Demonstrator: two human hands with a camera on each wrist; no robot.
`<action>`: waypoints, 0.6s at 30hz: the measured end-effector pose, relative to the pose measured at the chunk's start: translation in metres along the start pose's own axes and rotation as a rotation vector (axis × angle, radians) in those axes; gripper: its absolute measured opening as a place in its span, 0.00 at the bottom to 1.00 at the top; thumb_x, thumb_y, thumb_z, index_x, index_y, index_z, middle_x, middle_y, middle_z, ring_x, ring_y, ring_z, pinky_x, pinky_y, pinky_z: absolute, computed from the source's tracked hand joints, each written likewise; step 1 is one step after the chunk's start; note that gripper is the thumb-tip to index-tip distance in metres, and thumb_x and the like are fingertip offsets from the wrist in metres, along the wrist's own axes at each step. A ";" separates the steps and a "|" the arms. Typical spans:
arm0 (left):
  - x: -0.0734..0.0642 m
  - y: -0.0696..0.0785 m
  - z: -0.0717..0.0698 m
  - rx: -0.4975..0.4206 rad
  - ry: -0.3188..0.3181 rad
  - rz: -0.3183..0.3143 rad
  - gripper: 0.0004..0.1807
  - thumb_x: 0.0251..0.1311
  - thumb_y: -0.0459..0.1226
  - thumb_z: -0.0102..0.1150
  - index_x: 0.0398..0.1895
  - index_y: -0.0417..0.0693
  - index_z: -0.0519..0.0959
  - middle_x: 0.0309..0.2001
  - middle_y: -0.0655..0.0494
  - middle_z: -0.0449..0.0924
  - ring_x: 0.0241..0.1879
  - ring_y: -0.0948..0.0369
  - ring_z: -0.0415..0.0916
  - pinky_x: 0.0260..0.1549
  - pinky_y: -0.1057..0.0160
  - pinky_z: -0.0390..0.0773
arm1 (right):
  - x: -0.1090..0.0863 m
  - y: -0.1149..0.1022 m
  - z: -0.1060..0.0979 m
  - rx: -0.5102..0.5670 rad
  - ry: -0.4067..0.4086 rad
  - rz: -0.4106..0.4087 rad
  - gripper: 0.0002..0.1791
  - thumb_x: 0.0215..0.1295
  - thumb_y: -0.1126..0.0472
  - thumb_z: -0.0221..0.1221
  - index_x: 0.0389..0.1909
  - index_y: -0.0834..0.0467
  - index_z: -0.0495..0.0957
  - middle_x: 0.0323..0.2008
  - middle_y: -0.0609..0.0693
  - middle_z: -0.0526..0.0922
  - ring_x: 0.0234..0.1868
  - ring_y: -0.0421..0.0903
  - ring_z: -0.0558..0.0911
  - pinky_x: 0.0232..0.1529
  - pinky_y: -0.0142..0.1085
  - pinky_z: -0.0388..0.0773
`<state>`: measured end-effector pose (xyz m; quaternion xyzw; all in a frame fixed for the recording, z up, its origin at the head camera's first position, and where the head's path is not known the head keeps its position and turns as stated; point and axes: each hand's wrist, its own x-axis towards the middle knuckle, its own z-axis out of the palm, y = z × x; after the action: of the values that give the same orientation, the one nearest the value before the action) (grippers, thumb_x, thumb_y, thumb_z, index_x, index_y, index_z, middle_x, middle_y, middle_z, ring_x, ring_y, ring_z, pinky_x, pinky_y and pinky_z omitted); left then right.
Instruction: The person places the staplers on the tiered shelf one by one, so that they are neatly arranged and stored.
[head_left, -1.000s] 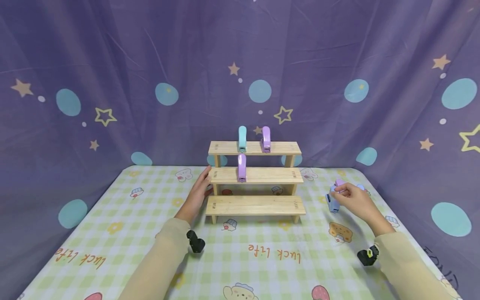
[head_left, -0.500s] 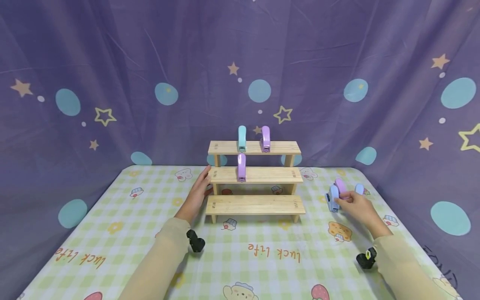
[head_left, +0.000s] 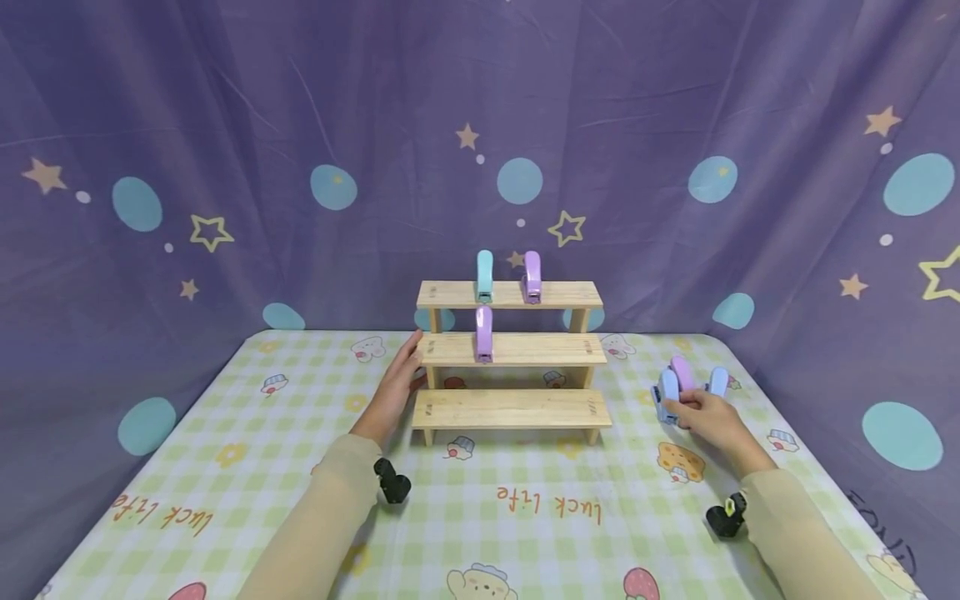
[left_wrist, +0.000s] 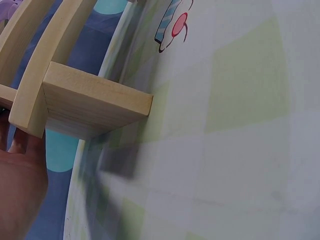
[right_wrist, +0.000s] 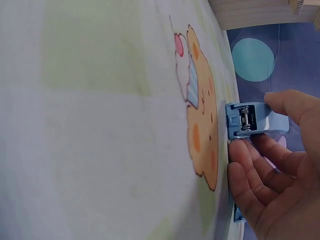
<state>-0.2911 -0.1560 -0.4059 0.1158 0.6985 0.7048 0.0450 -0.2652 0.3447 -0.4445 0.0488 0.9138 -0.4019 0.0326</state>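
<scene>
In the head view, my right hand (head_left: 712, 421) is at a light blue stapler (head_left: 665, 397) on the right of the table. The right wrist view shows the thumb on one side of this stapler (right_wrist: 270, 120) and fingers curled against the other, pinching it. Just behind stands a purple stapler (head_left: 681, 372), with a second light blue stapler (head_left: 717, 382) to its right, partly hidden by the hand. My left hand (head_left: 390, 396) rests its extended fingers against the left end of a three-step wooden shelf (head_left: 512, 410); the left wrist view shows the fingertips behind a board edge.
On the top step stand a teal stapler (head_left: 484, 275) and a purple stapler (head_left: 532, 277). The middle step bears another purple stapler (head_left: 483, 333) left of centre. A green-checked cloth (head_left: 555, 550) covers the table, and a purple curtain (head_left: 637, 100) hangs behind.
My right hand first moved right and slightly down off the near blue stapler, uncovering the staplers behind, then came back left to its lower part. The left hand has kept still.
</scene>
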 end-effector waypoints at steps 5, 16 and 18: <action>0.000 0.000 0.000 -0.004 0.000 0.002 0.30 0.82 0.44 0.35 0.82 0.58 0.44 0.80 0.55 0.38 0.77 0.53 0.41 0.73 0.45 0.49 | 0.002 0.003 0.001 -0.001 0.010 -0.010 0.36 0.71 0.42 0.59 0.60 0.72 0.71 0.46 0.61 0.82 0.39 0.47 0.80 0.36 0.32 0.79; 0.000 0.000 0.001 -0.008 0.001 0.007 0.30 0.82 0.44 0.34 0.82 0.57 0.44 0.80 0.54 0.39 0.77 0.54 0.42 0.73 0.45 0.50 | -0.001 0.001 0.002 0.003 0.029 -0.012 0.35 0.71 0.42 0.59 0.58 0.72 0.70 0.44 0.61 0.82 0.36 0.46 0.81 0.35 0.34 0.78; 0.000 0.000 0.001 -0.009 0.003 0.007 0.30 0.82 0.44 0.34 0.82 0.57 0.44 0.80 0.54 0.39 0.77 0.54 0.42 0.73 0.46 0.50 | -0.001 0.001 0.002 0.005 0.032 -0.013 0.35 0.71 0.42 0.59 0.57 0.71 0.71 0.43 0.60 0.83 0.36 0.45 0.81 0.34 0.34 0.78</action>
<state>-0.2912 -0.1552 -0.4057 0.1171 0.6951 0.7080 0.0420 -0.2640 0.3441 -0.4463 0.0495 0.9136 -0.4034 0.0154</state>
